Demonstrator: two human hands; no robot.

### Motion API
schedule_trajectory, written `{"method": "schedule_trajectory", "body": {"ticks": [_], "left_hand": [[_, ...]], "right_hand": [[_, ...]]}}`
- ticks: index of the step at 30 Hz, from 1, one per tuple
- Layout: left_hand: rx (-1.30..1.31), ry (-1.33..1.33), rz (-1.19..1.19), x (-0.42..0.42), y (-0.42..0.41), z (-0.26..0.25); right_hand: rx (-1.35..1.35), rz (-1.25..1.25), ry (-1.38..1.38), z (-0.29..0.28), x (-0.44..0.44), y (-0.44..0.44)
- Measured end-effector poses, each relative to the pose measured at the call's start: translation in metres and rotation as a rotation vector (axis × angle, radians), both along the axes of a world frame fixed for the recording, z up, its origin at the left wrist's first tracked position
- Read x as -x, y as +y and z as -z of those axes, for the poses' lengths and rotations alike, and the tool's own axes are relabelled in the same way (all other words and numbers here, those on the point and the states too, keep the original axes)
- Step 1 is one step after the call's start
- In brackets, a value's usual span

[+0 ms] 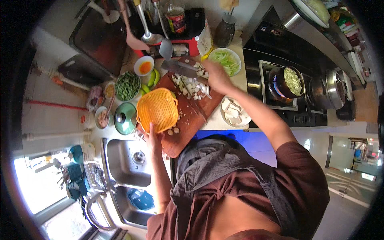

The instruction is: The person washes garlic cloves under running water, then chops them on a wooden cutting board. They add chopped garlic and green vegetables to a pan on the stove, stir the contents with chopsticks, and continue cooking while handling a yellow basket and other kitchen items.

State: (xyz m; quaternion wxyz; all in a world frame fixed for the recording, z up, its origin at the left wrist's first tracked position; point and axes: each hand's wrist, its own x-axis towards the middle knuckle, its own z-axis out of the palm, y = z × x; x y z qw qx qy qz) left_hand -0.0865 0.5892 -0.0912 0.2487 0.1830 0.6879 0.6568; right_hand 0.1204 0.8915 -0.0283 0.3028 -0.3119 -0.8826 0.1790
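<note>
My right hand grips the handle of a broad kitchen knife, slightly blurred, its blade pointing left over the far part of a brown wooden cutting board. White diced food lies in a heap on the board below the blade, with a few cubes beyond it. My left hand holds the near rim of an orange plastic basket, tilted so that its inside faces me. No food shows in the basket. Small tan lumps lie beside it on the board.
A bowl of sliced greens and a bowl of white slices flank the board's right side. Left stand green beans, a glass lid and a double sink. A pot sits over a lit burner.
</note>
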Motion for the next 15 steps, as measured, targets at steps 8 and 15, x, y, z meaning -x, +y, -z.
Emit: {"method": "schedule_trajectory", "body": {"ticks": [8, 15], "left_hand": [[0.009, -0.562, 0.07, -0.001, -0.002, -0.027], [0.01, -0.584, 0.026, -0.007, -0.011, -0.031]], "right_hand": [[0.911, 0.624, 0.462, 0.012, -0.025, 0.208], [0.756, 0.415, 0.967, 0.008, -0.03, 0.235]]}}
